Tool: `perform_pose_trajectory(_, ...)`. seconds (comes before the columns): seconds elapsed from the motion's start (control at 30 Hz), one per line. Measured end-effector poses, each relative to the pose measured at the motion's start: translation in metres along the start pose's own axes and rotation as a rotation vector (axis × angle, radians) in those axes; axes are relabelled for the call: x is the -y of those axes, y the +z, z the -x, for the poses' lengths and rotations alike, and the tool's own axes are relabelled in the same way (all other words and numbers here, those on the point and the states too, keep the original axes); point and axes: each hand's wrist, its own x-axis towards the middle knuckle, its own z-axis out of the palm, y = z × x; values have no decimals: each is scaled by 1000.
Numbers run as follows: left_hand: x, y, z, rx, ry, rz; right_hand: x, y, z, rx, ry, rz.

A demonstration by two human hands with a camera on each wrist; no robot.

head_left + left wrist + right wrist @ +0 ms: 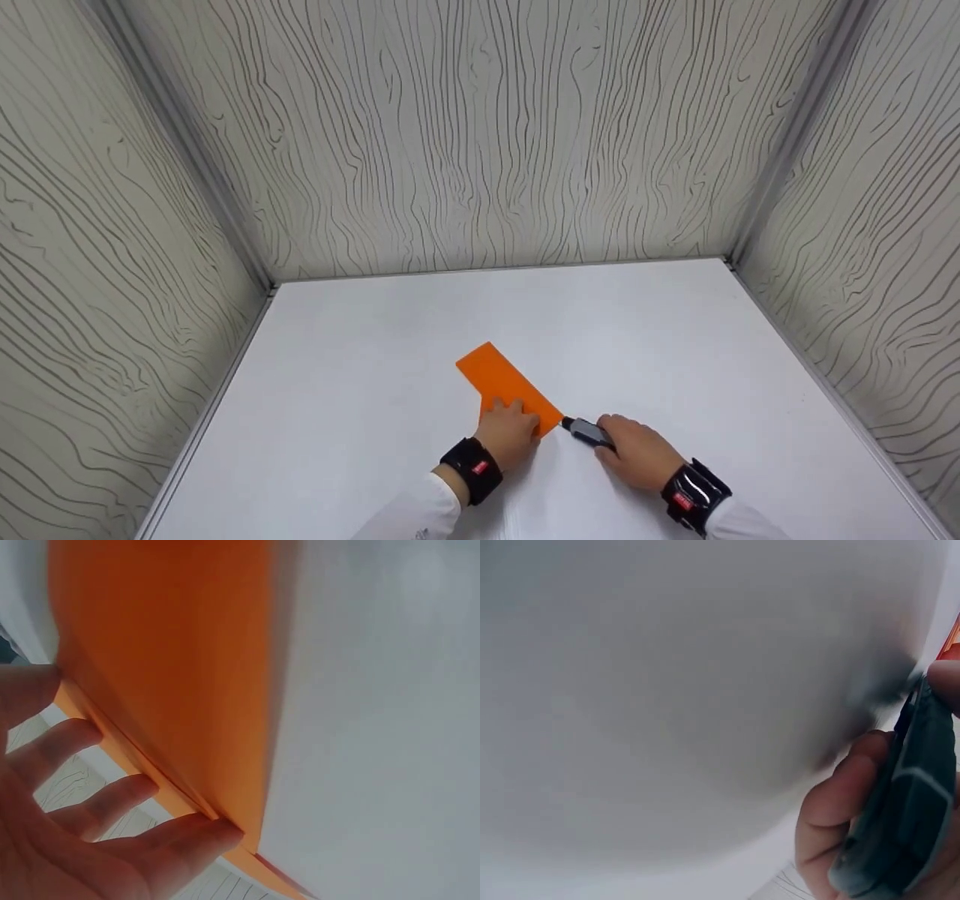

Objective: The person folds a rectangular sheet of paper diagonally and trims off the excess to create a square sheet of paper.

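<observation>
A folded sheet of orange paper [510,379] lies slantwise on the white table, one end toward the back left. My left hand [506,435] presses on its near part with spread fingers, covering some of it. In the left wrist view, the fingertips [225,832] rest along a folded edge of the orange paper [165,652]. My right hand [637,450] grips a grey and black utility knife [587,432], whose front end is at the paper's right corner. The right wrist view shows the utility knife's handle [904,821] between thumb and curled fingers.
Around the paper spreads the smooth white tabletop [360,375]. Pale wall panels [480,135] with wood-grain lines stand at the back and both sides, with a grey metal post [195,142] at the back left corner. Each wrist wears a black band [471,470].
</observation>
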Motion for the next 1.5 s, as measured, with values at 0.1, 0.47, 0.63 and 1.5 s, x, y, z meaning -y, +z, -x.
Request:
perform_pose_trajectory(0.1,0,1,1,-6,9,9,0,-2,-1,-11,0,8)
perform_pose_trajectory(0.47,1,-3,1,8,27,60,-4,-5,0,-23,10,38)
perform_pose_trajectory(0.63,1,-1,0,28,23,75,-7,-5,0,-31,-42,78)
perform_pose_trajectory(1.5,4,-1,3,-34,64,62,-15,-10,-2,-95,-77,122)
